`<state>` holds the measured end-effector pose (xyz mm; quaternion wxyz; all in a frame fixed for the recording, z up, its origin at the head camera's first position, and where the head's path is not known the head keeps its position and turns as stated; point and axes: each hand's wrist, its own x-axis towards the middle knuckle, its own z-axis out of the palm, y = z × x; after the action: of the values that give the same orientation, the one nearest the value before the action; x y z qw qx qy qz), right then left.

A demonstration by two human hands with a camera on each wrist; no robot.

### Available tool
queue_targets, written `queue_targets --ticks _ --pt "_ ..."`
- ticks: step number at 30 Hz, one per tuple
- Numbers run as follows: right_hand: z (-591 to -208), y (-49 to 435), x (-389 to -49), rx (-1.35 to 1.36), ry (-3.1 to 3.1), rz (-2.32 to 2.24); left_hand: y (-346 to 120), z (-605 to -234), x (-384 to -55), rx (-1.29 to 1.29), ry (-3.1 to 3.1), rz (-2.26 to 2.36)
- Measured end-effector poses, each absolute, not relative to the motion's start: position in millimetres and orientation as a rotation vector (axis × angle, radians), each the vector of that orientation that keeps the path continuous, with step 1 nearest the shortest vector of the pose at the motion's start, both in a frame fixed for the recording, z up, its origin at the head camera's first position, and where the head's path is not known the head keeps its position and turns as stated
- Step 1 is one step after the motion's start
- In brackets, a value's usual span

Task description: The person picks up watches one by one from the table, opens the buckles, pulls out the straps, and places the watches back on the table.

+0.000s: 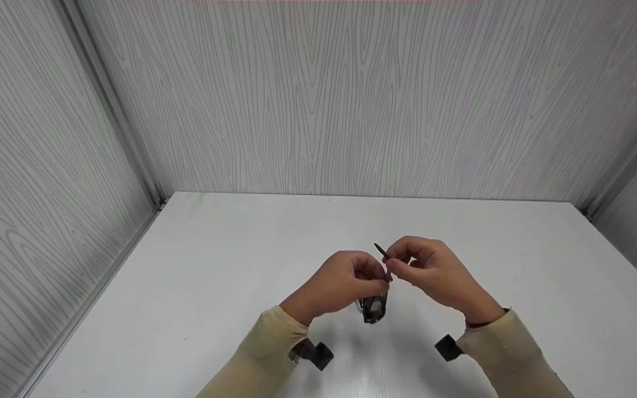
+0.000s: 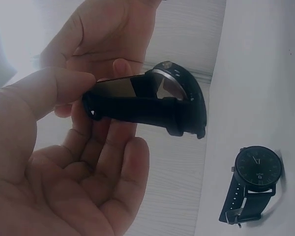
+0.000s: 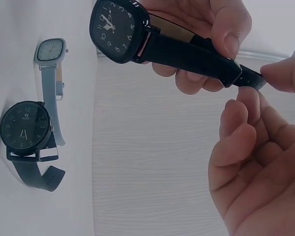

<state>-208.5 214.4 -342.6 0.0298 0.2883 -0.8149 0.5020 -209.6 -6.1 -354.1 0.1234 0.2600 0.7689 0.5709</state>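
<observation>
A black wristwatch [image 3: 119,32] with a rounded-square dial and dark strap is held between both hands. My left hand [image 1: 340,282] pinches its strap near the end, thumb on one side and fingers on the other. At the strap's tip [image 3: 251,77], my right hand [image 1: 432,271] pinches with thumb and fingertips. The watch hangs just over the table, and the case's dark lower part [image 1: 374,309] shows below the left fingers in the head view. From the left wrist, the strap [image 2: 137,109] appears looped, with a buckle or keeper along it.
On the white table [image 1: 213,265] lie a black round watch [image 3: 25,129] and a pale blue-grey watch [image 3: 50,51]; the left wrist view shows the round watch [image 2: 258,167] too. Wood-patterned panels [image 1: 318,99] wall the back and sides.
</observation>
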Motion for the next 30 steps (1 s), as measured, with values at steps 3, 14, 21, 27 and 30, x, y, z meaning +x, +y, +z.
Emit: queue_targets --ticks 3,14,21,27,30 --pt "-342.8 214.4 -208.4 0.895 -2.501 1.539 -7.0 -353.5 -210.2 0.762 2.227 1.653" --pt "-342.9 213.9 -207.7 0.936 -2.528 1.572 -10.0 -356.8 -214.2 0.805 2.154 1.633" --pt "-342.8 214.1 -208.0 0.981 -2.535 1.622 -11.8 -358.4 -216.2 0.812 2.138 1.636" --pt "-342.7 215.3 -209.0 0.955 -2.525 1.627 -11.2 -358.2 -216.4 0.822 2.146 1.687" --pt "-341.9 216.6 -209.4 0.925 -2.507 1.658 -10.1 -357.7 -215.4 0.85 2.198 1.705"
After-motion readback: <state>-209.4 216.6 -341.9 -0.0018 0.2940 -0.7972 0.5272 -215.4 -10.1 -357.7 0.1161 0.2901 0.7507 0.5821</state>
